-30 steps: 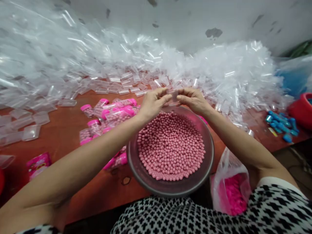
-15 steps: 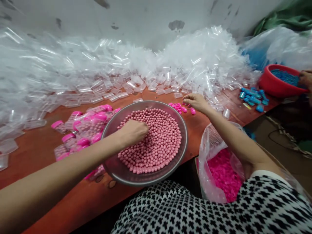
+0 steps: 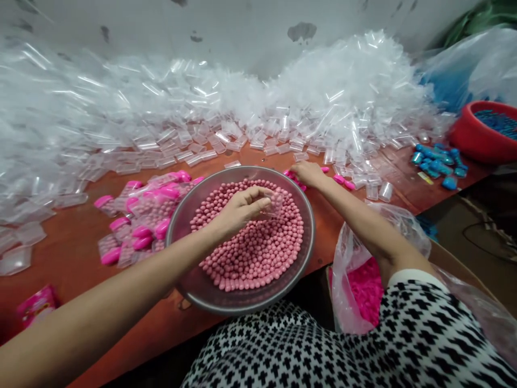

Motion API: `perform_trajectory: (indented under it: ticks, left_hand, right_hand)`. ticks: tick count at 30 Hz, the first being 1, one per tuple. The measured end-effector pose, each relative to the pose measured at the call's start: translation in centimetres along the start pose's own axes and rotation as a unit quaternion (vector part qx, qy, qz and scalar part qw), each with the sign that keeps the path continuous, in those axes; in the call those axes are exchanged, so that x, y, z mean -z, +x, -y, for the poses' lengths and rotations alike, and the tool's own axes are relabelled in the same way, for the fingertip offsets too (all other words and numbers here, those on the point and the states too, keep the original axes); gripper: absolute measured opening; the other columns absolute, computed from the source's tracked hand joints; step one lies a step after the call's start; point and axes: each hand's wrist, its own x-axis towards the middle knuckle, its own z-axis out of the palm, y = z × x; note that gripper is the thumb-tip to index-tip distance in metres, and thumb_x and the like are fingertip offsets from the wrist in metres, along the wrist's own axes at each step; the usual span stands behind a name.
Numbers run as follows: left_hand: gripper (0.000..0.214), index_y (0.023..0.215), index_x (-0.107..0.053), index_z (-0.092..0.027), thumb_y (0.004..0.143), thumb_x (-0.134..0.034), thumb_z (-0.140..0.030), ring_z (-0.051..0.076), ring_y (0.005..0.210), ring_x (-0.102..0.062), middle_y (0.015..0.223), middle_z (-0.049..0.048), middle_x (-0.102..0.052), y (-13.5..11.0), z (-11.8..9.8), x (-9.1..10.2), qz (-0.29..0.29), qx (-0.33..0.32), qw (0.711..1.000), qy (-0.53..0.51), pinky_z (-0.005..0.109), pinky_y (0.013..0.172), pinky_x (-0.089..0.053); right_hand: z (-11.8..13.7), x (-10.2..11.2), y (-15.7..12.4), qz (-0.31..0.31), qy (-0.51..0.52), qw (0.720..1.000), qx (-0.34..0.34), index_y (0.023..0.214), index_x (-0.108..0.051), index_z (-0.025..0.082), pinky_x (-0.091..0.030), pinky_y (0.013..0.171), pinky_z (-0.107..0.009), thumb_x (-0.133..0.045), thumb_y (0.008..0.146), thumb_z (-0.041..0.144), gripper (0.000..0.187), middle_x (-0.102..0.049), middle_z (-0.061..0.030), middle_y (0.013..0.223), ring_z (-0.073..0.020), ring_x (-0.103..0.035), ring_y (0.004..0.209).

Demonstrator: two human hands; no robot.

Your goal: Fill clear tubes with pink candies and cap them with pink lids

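Over a wide metal bowl (image 3: 312,237) of pink balls (image 3: 262,253), my left hand (image 3: 244,207) pinches a small clear plastic container (image 3: 274,205). Whether balls are inside the container is hard to make out against those behind it. Beyond the bowl's right rim, my right hand (image 3: 307,173) has its fingers curled down onto pink caps (image 3: 297,180); the fingertips are partly hidden. A few more pink caps (image 3: 344,182) lie to the right of that hand. Left of the bowl are clear containers filled with pink balls and closed with pink caps (image 3: 141,237).
Clear empty containers (image 3: 242,108) are heaped along the wall. A plastic bag (image 3: 343,302) of pink caps stands below the table edge at right. Blue-capped containers (image 3: 438,160) lie near a red bowl (image 3: 472,137). A pink packet (image 3: 38,306) is at lower left.
My left hand has risen out of the pink balls, and the clear container now shows in its fingers. My right hand has moved left and lower over the pink caps. The view has shifted slightly.
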Motion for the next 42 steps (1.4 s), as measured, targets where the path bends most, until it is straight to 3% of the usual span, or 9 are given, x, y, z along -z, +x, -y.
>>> perform_trajectory:
  ticks: [11, 18, 20, 24, 26, 30, 35, 38, 42]
  left_hand:
    - [0.03, 0.1, -0.069, -0.012, 0.074, -0.073, -0.027, 0.018, 0.081, -0.072, 0.098, 0.0099, -0.075, -1.5, 0.3, 0.0, -0.023, 0.0, 0.986, -0.168, 0.034, 0.079, -0.061]
    - [0.035, 0.107, -0.071, -0.013, 0.085, -0.068, -0.04, 0.019, 0.093, -0.069, 0.107, 0.0095, -0.073, -2.1, 0.2, 1.1, 0.0, -0.152, 0.986, 0.074, 0.031, 0.085, -0.055]
    - [0.027, 0.104, -0.072, -0.013, 0.089, -0.061, -0.034, 0.019, 0.093, -0.068, 0.102, 0.0086, -0.074, -1.8, 0.2, 1.9, -0.003, -0.164, 0.957, 0.24, 0.031, 0.085, -0.053]
    - [0.021, 0.087, -0.074, -0.013, 0.09, -0.053, -0.017, 0.02, 0.085, -0.067, 0.094, 0.0102, -0.072, -0.4, 1.0, 1.6, 0.072, -0.137, 0.792, 0.591, 0.03, 0.077, -0.048]
    - [0.024, 0.086, -0.074, -0.012, 0.09, -0.05, -0.014, 0.021, 0.083, -0.067, 0.095, 0.0119, -0.071, 0.4, 1.6, 0.3, 0.108, -0.129, 0.755, 0.634, 0.029, 0.071, -0.047]
    - [0.022, 0.091, -0.073, -0.01, 0.092, -0.052, -0.018, 0.022, 0.091, -0.066, 0.098, 0.0122, -0.071, 1.3, 2.2, -1.4, 0.104, -0.137, 0.8, 0.575, 0.03, 0.079, -0.047]
    - [0.024, 0.104, -0.067, -0.014, 0.089, -0.062, -0.031, 0.017, 0.088, -0.066, 0.096, 0.0071, -0.071, -0.6, 1.0, 0.1, 0.091, -0.087, 0.982, 0.144, 0.033, 0.084, -0.051]
    - [0.037, 0.099, -0.066, -0.016, 0.076, -0.079, -0.042, 0.015, 0.087, -0.066, 0.098, 0.0069, -0.069, -2.1, 0.5, 0.7, 0.085, -0.04, 0.993, -0.069, 0.036, 0.088, -0.053]
    - [0.037, 0.091, -0.065, -0.015, 0.073, -0.082, -0.041, 0.015, 0.087, -0.065, 0.093, 0.0048, -0.067, -2.9, 0.5, 0.7, 0.055, -0.063, 0.994, -0.076, 0.034, 0.091, -0.052]
  right_hand:
    - [1.6, 0.4, -0.6, 0.036, -0.061, 0.997, -0.019, 0.103, -0.075, 0.014, -0.05, 0.086, -0.04, -0.053, 0.092, 0.031, 0.03, -0.074, -0.0216, 0.108, -0.0345, -0.07, 0.102]
    - [1.2, 1.5, -3.5, -0.104, 0.036, 0.992, -0.056, 0.119, -0.065, 0.011, -0.051, 0.088, -0.035, -0.044, 0.095, 0.029, 0.036, -0.071, -0.0163, 0.116, -0.0249, -0.067, 0.104]
    - [1.0, 1.8, -4.8, -0.155, 0.143, 0.976, -0.047, 0.116, -0.063, 0.01, -0.053, 0.084, -0.033, -0.048, 0.092, 0.029, 0.035, -0.072, -0.013, 0.11, -0.0204, -0.068, 0.095]
    - [1.2, 1.9, -7.3, -0.225, 0.448, 0.865, 0.0, 0.096, -0.067, 0.015, -0.053, 0.067, -0.029, -0.068, 0.076, 0.032, 0.027, -0.07, -0.0027, 0.083, -0.0141, -0.063, 0.07]
    - [1.8, 1.7, -8.4, -0.221, 0.498, 0.838, 0.005, 0.092, -0.067, 0.016, -0.052, 0.063, -0.027, -0.073, 0.071, 0.033, 0.027, -0.069, -0.0004, 0.077, -0.0124, -0.061, 0.065]
    - [3.2, 1.2, -10.0, -0.231, 0.525, 0.819, 0.002, 0.088, -0.068, 0.017, -0.055, 0.065, -0.029, -0.074, 0.072, 0.035, 0.025, -0.069, -0.0005, 0.077, -0.0128, -0.063, 0.066]
    - [3.8, 1.6, -10.9, -0.244, 0.541, 0.804, 0.033, 0.091, -0.069, 0.019, -0.057, 0.068, -0.029, -0.076, 0.074, 0.038, 0.026, -0.072, -0.0006, 0.082, -0.013, -0.066, 0.069]
    - [4.3, 2.3, -10.9, -0.236, 0.537, 0.808, 0.057, 0.093, -0.07, 0.02, -0.058, 0.067, -0.029, -0.077, 0.075, 0.041, 0.029, -0.073, -0.0005, 0.082, -0.0131, -0.066, 0.067]
    - [5.8, 3.6, -11.5, -0.223, 0.514, 0.821, 0.108, 0.108, -0.07, 0.022, -0.059, 0.074, -0.033, -0.075, 0.08, 0.045, 0.037, -0.075, -0.003, 0.094, -0.0157, -0.07, 0.076]
